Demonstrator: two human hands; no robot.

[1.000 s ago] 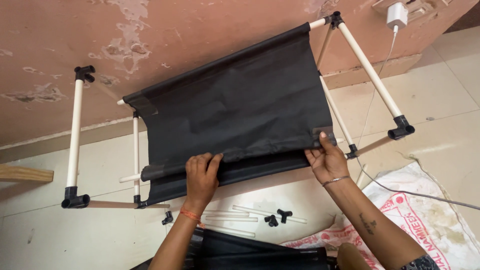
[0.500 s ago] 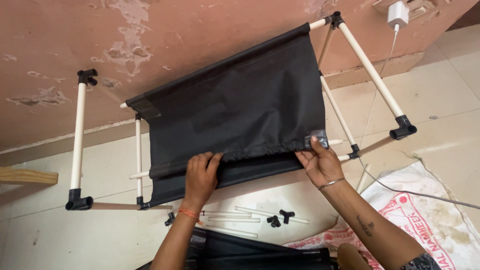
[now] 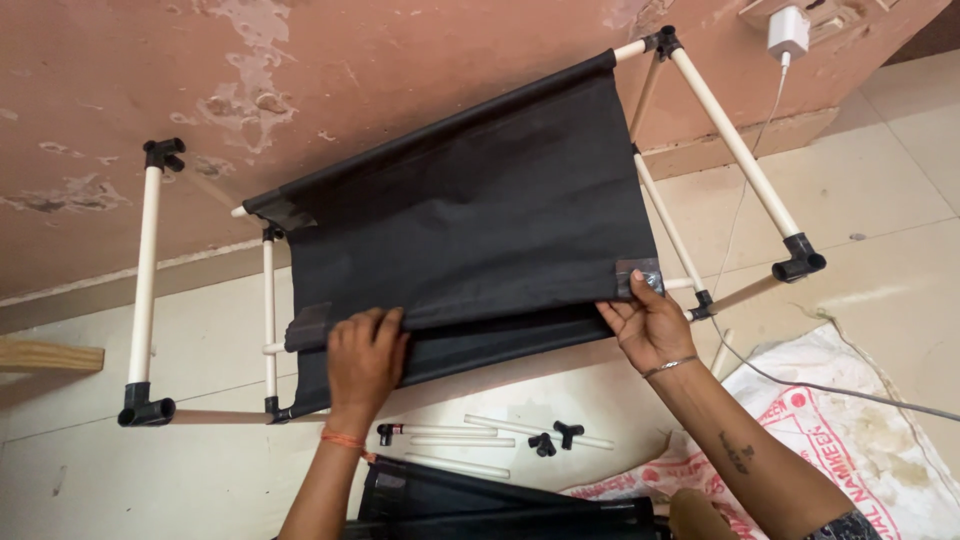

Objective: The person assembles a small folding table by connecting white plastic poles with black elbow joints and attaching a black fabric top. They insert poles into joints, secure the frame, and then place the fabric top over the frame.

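Both hands are gripping the black fabric panel (image 3: 470,210): left hand (image 3: 365,358) curling over its front edge, right hand (image 3: 645,325) pinching the corner

Peeling reddish-pink wall (image 3: 300,80); pale tiled floor (image 3: 880,200); white charger (image 3: 788,30) plugged in; printed sack (image 3: 830,440) on floor.

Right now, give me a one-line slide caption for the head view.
Both hands, left and right, grip the front edge of a black fabric shelf on a white-pipe frame above loose pipes.
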